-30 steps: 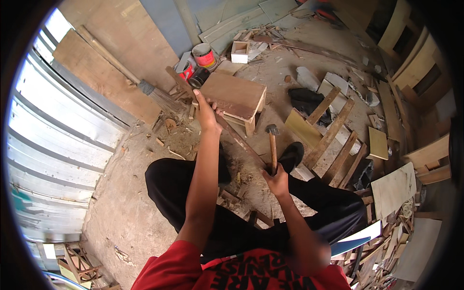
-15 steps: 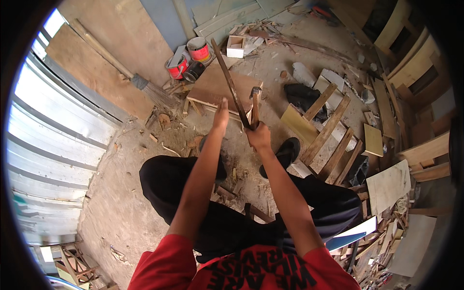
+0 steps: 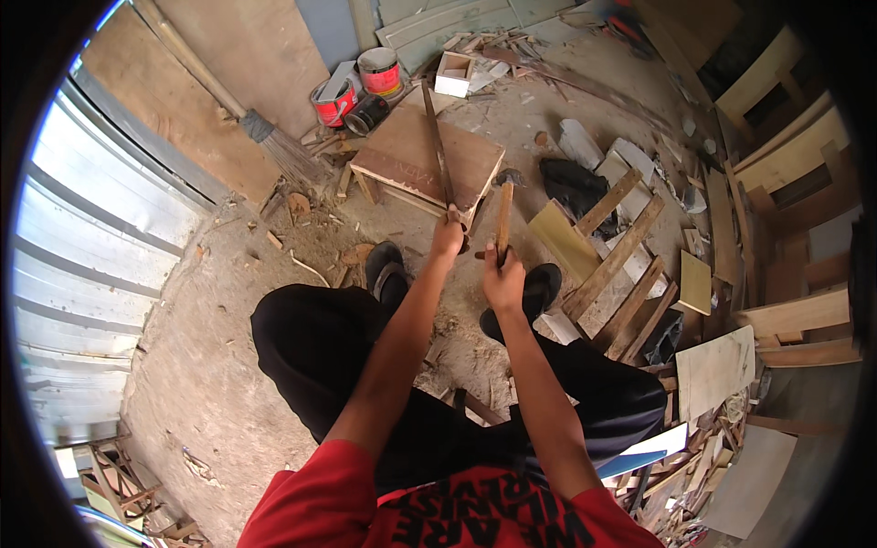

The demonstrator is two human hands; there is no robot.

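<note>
The wooden strip (image 3: pixel 438 146) is long, narrow and dark brown, and it runs forward from the left hand (image 3: pixel 448 236), leaning a little to the left. The hammer (image 3: pixel 505 212), to the right of it, has a pale wooden handle and a dark head, which is the end farthest from the right hand (image 3: pixel 504 283).

Counting from the left, there is one broom (image 3: pixel 260 128), well to the left of the left hand and farther forward. Next come three cans, also forward and left of this hand: two red cans (image 3: pixel 379 73) and one dark can (image 3: pixel 367 115) lying on its side. One low wooden table (image 3: pixel 393 151) with a brown top is just beyond the left hand; the strip crosses over its top, but I cannot tell if they touch. One open white box (image 3: pixel 454 75) stands farther beyond. To the right of the right hand there are four wooden slats (image 3: pixel 614 251) in a row, and one black bag (image 3: pixel 574 189) lies behind them.

The left hand is closed around the near end of the strip. The right hand is closed around the lower part of the hammer handle, near the left hand.
</note>
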